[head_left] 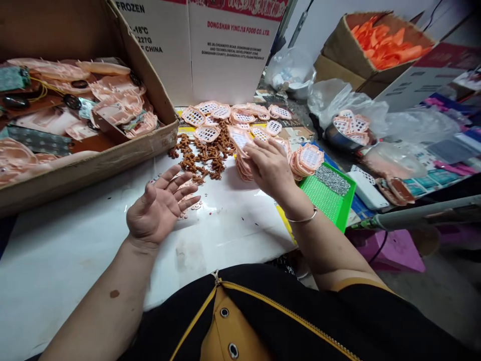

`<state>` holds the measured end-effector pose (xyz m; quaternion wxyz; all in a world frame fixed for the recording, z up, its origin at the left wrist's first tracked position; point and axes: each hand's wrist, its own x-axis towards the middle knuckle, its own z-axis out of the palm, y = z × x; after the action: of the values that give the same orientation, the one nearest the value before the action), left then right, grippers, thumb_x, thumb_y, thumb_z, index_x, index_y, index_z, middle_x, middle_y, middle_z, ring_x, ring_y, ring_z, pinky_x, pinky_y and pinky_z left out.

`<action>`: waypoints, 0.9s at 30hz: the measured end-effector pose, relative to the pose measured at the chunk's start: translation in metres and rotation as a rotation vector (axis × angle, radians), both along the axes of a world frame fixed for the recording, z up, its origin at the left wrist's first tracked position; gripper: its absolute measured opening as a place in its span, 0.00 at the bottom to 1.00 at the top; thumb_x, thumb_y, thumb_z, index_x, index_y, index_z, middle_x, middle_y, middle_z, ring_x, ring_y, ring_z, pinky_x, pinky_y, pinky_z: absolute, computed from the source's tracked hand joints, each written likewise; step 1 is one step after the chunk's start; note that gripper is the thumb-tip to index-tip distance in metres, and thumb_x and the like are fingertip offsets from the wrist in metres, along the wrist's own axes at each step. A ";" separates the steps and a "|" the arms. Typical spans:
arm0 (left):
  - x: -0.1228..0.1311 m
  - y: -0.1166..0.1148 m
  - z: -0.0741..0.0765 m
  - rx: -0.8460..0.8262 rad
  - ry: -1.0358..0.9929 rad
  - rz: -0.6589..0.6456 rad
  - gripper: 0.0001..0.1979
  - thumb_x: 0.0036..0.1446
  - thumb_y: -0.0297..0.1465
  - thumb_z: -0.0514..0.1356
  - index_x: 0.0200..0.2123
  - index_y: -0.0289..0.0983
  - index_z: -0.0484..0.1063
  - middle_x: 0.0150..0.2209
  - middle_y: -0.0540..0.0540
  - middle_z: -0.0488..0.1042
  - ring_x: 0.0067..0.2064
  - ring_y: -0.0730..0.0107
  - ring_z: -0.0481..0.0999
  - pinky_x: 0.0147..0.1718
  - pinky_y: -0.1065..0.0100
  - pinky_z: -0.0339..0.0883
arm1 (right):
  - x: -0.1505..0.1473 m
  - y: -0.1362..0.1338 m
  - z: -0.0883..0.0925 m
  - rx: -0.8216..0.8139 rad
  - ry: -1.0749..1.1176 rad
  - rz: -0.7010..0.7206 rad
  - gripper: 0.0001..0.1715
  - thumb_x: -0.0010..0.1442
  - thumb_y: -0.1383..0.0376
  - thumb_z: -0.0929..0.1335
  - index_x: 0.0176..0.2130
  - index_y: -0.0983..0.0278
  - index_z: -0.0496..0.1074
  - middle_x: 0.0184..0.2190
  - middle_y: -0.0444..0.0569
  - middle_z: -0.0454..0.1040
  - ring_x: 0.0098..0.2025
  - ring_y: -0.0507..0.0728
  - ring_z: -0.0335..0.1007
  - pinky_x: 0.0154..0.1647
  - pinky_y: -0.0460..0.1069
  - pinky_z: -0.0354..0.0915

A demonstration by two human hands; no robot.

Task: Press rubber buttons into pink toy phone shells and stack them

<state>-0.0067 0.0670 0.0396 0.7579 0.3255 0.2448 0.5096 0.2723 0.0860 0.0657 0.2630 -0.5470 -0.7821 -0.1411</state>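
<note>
My left hand [160,208] is held palm up above the white tabletop, fingers spread, with nothing resting in the palm. Under its fingertips lie small pink plastic pieces [196,204], partly hidden. My right hand [271,163] is closed over the near edge of a pale pink plastic shell [239,138], tilted above a stack of similar shells [244,170]; its fingertips are partly hidden. A second stack of pink shells [308,158] stands just right of that hand. Brown plastic parts [203,155] lie in a heap between and beyond the hands.
At left stands a cardboard box [150,140] full of pink casings and circuit boards. Pink shells with dark button holes [206,133] lie behind the brown heap. A green tray [345,203] of small metal screws [332,180] sits at right, near a metal bowl [340,140].
</note>
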 end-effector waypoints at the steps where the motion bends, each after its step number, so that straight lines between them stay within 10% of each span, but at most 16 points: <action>1: 0.000 0.000 0.000 0.000 -0.001 0.003 0.31 0.47 0.50 0.69 0.52 0.40 0.76 0.55 0.40 0.74 0.49 0.58 0.78 0.47 0.58 0.76 | 0.010 0.001 -0.002 -0.039 -0.027 -0.043 0.18 0.70 0.65 0.60 0.50 0.64 0.75 0.52 0.57 0.79 0.63 0.64 0.68 0.66 0.64 0.56; 9: -0.002 0.001 -0.001 -0.054 0.004 0.056 0.27 0.48 0.45 0.69 0.50 0.39 0.76 0.50 0.41 0.76 0.44 0.60 0.79 0.44 0.58 0.77 | 0.032 0.003 0.009 -0.177 -0.272 -0.015 0.19 0.70 0.58 0.60 0.39 0.61 0.77 0.43 0.55 0.81 0.54 0.65 0.71 0.57 0.61 0.60; 15: -0.002 0.006 -0.004 -0.150 0.002 0.101 0.21 0.48 0.37 0.69 0.46 0.36 0.75 0.46 0.42 0.77 0.41 0.62 0.79 0.42 0.59 0.76 | -0.034 0.081 0.058 -0.263 -0.458 0.036 0.14 0.67 0.61 0.64 0.44 0.63 0.78 0.44 0.57 0.80 0.49 0.65 0.72 0.52 0.58 0.60; 21: -0.007 0.008 -0.002 -0.193 -0.035 0.151 0.22 0.46 0.35 0.71 0.44 0.35 0.75 0.42 0.43 0.78 0.36 0.64 0.79 0.38 0.61 0.76 | -0.090 0.156 0.026 -0.573 -0.743 -0.041 0.16 0.60 0.74 0.64 0.43 0.74 0.78 0.42 0.66 0.80 0.47 0.64 0.75 0.52 0.56 0.57; 27: -0.004 0.009 -0.004 -0.227 0.079 0.205 0.17 0.48 0.34 0.70 0.42 0.35 0.74 0.40 0.43 0.77 0.33 0.66 0.77 0.34 0.62 0.74 | -0.073 0.147 0.032 -0.456 -0.646 -0.108 0.19 0.64 0.73 0.58 0.45 0.75 0.76 0.40 0.67 0.79 0.42 0.64 0.75 0.49 0.58 0.59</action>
<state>-0.0104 0.0757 0.0353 0.7235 0.2310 0.3625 0.5402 0.1993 0.2334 0.0977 -0.1325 -0.5591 -0.8059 -0.1424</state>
